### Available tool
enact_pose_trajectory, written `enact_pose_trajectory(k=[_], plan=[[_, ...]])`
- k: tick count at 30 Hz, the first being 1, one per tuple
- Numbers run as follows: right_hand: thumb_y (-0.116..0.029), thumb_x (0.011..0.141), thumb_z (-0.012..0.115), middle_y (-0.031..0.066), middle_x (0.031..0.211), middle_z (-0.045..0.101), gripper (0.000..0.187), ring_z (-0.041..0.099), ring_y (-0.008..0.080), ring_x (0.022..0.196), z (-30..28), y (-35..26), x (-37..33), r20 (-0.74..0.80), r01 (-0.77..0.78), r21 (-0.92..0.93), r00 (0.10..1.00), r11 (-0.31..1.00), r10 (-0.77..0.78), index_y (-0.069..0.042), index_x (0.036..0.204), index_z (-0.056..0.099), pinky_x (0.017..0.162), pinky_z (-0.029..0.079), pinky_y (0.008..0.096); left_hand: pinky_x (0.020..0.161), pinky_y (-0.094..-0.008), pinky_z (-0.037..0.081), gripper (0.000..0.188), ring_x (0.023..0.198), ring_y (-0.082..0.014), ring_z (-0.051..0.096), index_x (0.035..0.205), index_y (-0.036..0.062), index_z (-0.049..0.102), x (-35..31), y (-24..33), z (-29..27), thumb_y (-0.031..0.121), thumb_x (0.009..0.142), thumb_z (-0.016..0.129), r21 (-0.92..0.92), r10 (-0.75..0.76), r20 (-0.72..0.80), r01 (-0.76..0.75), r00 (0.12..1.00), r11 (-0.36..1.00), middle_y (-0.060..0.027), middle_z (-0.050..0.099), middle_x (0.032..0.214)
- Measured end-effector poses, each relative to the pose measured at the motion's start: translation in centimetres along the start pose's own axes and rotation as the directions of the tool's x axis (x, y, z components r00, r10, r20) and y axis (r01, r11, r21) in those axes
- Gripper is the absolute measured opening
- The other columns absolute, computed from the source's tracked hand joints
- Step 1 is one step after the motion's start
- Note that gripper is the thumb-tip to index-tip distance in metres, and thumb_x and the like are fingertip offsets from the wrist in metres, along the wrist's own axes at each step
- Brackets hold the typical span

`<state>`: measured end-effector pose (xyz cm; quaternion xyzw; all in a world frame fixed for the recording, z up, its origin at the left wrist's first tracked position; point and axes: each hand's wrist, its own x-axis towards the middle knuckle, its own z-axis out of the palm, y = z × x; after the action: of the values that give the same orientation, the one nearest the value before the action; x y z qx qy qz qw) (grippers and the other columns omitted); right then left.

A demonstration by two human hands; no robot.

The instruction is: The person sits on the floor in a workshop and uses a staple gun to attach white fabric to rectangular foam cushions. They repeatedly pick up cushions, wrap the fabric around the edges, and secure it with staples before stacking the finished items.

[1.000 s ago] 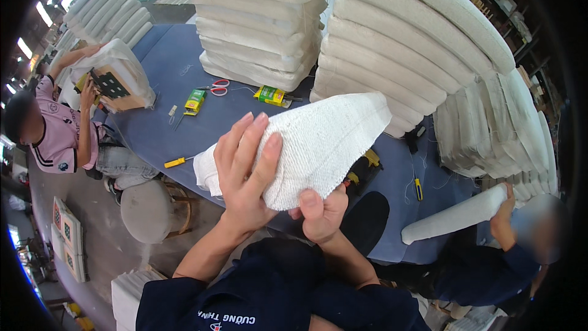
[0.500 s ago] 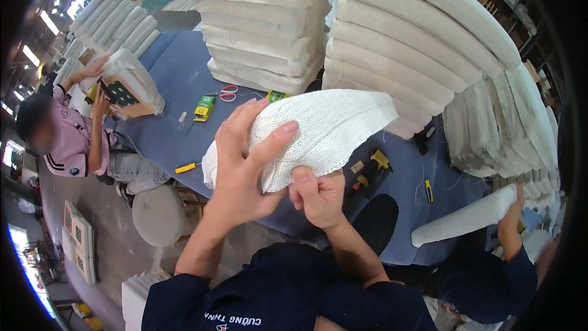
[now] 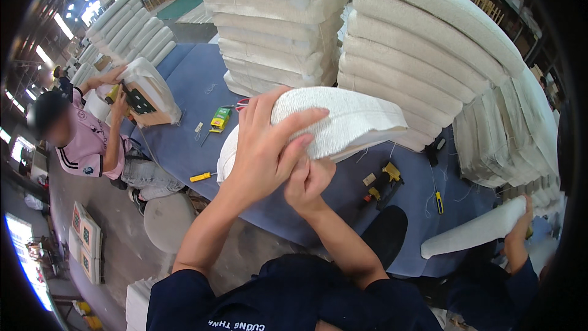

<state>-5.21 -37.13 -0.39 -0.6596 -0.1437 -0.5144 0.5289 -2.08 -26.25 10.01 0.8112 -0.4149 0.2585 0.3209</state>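
Observation:
Above the near edge of the blue-covered table, my two hands hold a white woven fabric cover [image 3: 355, 113] with a seam running along it. My left hand [image 3: 260, 153] wraps over its left part, fingers bent across the front and thumb near the lower edge. Just right of it, my right hand [image 3: 311, 182] is closed, pinching the cover's lower edge; the fingertips are partly hidden. The cover's right end stands free, its lower edge curling to show the underside. More white fabric [image 3: 226, 153] shows behind my left wrist.
Tall stacks of white cushions [image 3: 275, 30] stand behind. A yellow-and-black staple gun [image 3: 387, 182], a yellow-handled tool [image 3: 200, 177] and a green-yellow box [image 3: 220, 119] lie on the table [image 3: 190, 70]. A co-worker in pink [image 3: 92, 132] handles a seat; at right, another's hand [image 3: 519, 224] touches a cushion.
The cover has turned, its lower edge now folded up on the right. My right hand has moved left, close under my left fingers. The whole view has shifted slightly.

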Motion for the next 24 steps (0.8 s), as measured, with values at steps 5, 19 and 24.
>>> enact_pose_trajectory(k=[5,19,24], plan=[[-0.021,0.115,0.059,0.0034,0.083,0.071,0.030,0.066,0.0114,0.079,-3.6,1.0,3.5,0.398,-0.619,0.230,0.764,0.751,0.508,0.003,0.101,0.071,0.075,0.052,0.0292,0.115,-0.0496,0.044,0.034,0.132,-0.0437,0.056,0.140,0.0134,0.070,4.2,-4.1,0.2,0.017,0.106,0.064,0.020,-0.097,0.031,0.097,0.995,0.995,-0.0237,0.059,0.143],[-0.019,0.082,0.084,0.0153,0.129,0.067,0.069,0.067,0.0313,0.110,-31.4,34.3,-23.3,-0.591,-0.976,0.208,-0.069,0.069,0.804,-0.002,0.143,0.056,0.094,0.061,0.0513,0.117,-0.0491,0.045,0.043,0.138,-0.0427,0.055,0.158,0.0210,0.051,5.7,-7.6,-4.8,0.032,0.116,0.054,0.057,-0.215,0.337,0.208,0.917,0.976,-0.0232,0.054,0.143],[-0.016,0.079,0.089,0.0143,0.118,0.068,0.066,0.069,0.0311,0.100,-28.5,35.8,-20.5,-0.518,-0.900,0.423,-0.334,-0.104,0.788,-0.002,0.135,0.058,0.088,0.061,0.0494,0.118,-0.0492,0.045,0.045,0.138,-0.0433,0.055,0.157,0.0184,0.051,4.3,-7.4,-5.2,0.031,0.114,0.057,0.103,-0.243,0.308,0.221,0.920,0.970,-0.0240,0.054,0.144]])
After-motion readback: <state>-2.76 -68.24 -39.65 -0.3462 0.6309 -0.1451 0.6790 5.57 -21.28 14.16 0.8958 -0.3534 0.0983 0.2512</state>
